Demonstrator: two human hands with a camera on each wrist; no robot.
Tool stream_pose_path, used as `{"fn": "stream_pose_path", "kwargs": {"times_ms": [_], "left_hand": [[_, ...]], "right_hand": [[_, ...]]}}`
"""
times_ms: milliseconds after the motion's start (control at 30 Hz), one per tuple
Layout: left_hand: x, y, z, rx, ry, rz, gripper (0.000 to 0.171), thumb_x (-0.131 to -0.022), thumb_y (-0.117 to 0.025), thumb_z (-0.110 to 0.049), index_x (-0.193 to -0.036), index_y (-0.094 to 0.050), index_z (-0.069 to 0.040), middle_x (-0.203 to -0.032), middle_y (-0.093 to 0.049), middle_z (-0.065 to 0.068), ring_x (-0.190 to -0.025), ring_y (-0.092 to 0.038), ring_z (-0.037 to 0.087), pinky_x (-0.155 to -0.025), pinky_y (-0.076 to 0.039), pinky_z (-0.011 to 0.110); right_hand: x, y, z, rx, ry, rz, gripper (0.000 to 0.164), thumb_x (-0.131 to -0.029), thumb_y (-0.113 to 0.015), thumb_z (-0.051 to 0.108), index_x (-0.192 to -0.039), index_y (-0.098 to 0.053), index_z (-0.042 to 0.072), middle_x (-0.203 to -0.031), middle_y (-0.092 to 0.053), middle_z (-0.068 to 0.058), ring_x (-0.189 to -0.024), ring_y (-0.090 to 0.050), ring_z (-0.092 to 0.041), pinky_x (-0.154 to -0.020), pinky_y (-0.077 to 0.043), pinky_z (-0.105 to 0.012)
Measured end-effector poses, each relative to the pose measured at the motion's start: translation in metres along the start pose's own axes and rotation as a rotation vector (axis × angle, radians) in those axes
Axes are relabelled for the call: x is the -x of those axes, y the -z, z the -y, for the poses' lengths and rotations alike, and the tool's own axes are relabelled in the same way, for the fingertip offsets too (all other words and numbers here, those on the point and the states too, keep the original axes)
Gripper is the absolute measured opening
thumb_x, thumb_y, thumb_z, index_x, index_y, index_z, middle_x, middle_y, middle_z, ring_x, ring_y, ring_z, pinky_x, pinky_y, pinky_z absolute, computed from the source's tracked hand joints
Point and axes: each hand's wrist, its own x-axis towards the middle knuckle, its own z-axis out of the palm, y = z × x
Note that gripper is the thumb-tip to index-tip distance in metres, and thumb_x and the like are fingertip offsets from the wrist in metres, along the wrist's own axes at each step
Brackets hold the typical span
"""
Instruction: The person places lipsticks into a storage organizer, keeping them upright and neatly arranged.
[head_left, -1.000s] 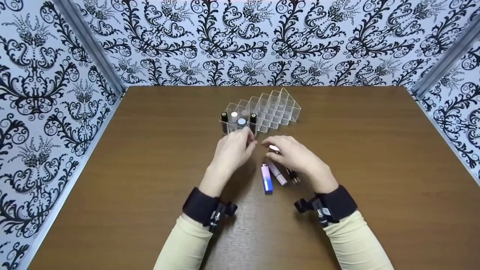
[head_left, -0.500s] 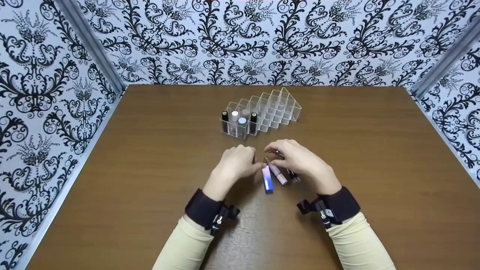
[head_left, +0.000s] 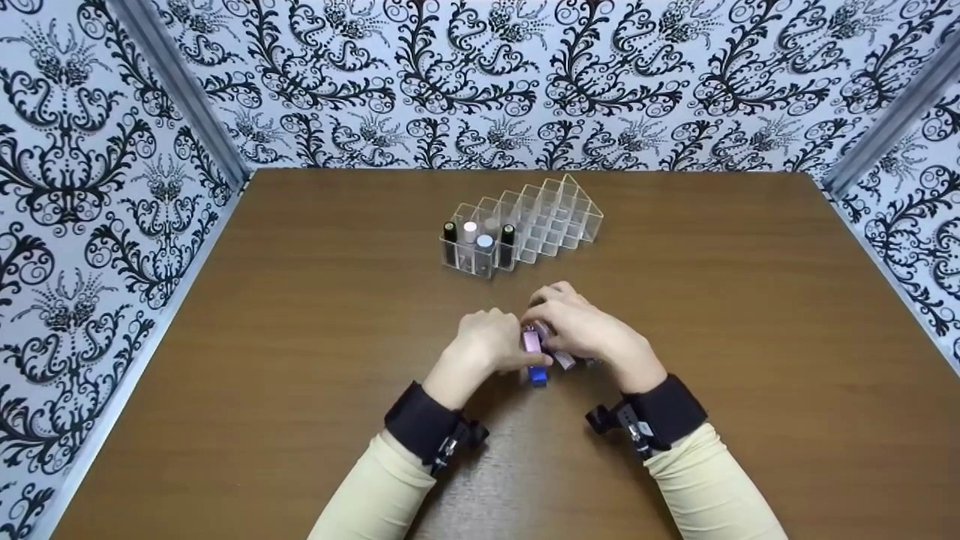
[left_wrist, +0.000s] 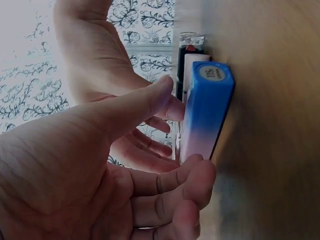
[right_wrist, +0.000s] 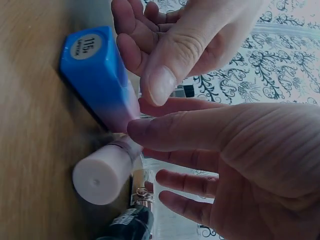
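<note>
A square lipstick [head_left: 532, 342], pink fading to blue with a round label on its blue end, lies on the table between both hands. My left hand [head_left: 491, 339] is around it, thumb over it and curled fingers by its left side; in the left wrist view the thumb stands a little off it. My right hand [head_left: 574, 322] reaches in from the right, fingers loosely extended. In the right wrist view its thumb is at the far end of a pale pink tube [right_wrist: 102, 172], beside the lipstick. A dark tube [right_wrist: 131, 222] lies farther right, mostly hidden in the head view.
Behind the hands stands a clear stepped organizer [head_left: 551, 232] with many compartments. Its left end holds several upright tubes, among them a black one [head_left: 450, 244], a white-capped one [head_left: 469, 233] and another black one [head_left: 508, 244]. Patterned walls enclose the wooden table [head_left: 300, 315].
My left hand has come back from the organizer, toward me and to the right, down to the pink-blue lipstick. My right hand has shifted slightly left, over the pink tube's far end.
</note>
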Motion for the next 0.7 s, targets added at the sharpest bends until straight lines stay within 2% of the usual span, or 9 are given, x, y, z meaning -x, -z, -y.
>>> {"fn": "stream_pose_path", "kwargs": {"times_ms": [167, 300, 467, 567, 700], "left_hand": [[-0.002, -0.004, -0.001, 0.001, 0.007, 0.028, 0.071, -0.084, -0.065, -0.071, -0.109, -0.072, -0.005, -0.109, -0.071, 0.013, -0.098, -0.069, 0.029, -0.078, -0.057, 0.04], [-0.004, -0.004, 0.002, 0.031, -0.015, 0.043, 0.059, -0.085, -0.069, -0.065, -0.1, -0.072, -0.007, -0.103, -0.072, 0.012, -0.093, -0.069, 0.029, -0.076, -0.057, 0.041], [-0.004, -0.002, 0.006, 0.062, -0.058, 0.062, 0.047, -0.087, -0.071, -0.053, -0.097, -0.07, -0.006, -0.101, -0.071, 0.013, -0.092, -0.069, 0.031, -0.078, -0.057, 0.043], [-0.004, 0.0, 0.009, 0.072, -0.056, 0.059, 0.047, -0.088, -0.071, -0.05, -0.099, -0.069, -0.004, -0.103, -0.071, 0.013, -0.093, -0.068, 0.031, -0.079, -0.057, 0.043], [-0.005, 0.002, 0.017, 0.134, -0.044, 0.04, 0.04, -0.087, -0.073, -0.044, -0.091, -0.067, -0.005, -0.093, -0.069, 0.011, -0.083, -0.067, 0.027, -0.073, -0.056, 0.04]], "right_hand": [[-0.002, 0.0, 0.005, 0.03, -0.035, 0.051, 0.032, -0.073, -0.072, -0.008, -0.102, -0.076, 0.005, -0.108, -0.065, -0.017, -0.106, -0.053, -0.041, -0.09, -0.046, -0.056], [-0.004, -0.002, 0.006, 0.048, -0.058, 0.065, 0.028, -0.076, -0.074, -0.005, -0.102, -0.076, 0.005, -0.111, -0.065, -0.016, -0.108, -0.053, -0.04, -0.091, -0.047, -0.054], [-0.004, -0.001, 0.007, 0.048, -0.038, 0.05, 0.024, -0.077, -0.079, 0.0, -0.1, -0.075, 0.004, -0.111, -0.066, -0.016, -0.108, -0.053, -0.039, -0.093, -0.047, -0.053], [-0.004, -0.001, 0.006, 0.041, -0.019, 0.033, 0.023, -0.078, -0.08, 0.002, -0.101, -0.076, 0.004, -0.111, -0.066, -0.016, -0.108, -0.053, -0.038, -0.095, -0.046, -0.052], [-0.005, 0.002, 0.006, -0.017, -0.038, 0.005, 0.022, -0.084, -0.077, 0.004, -0.105, -0.074, 0.003, -0.113, -0.066, -0.015, -0.111, -0.054, -0.036, -0.099, -0.045, -0.049]]}}
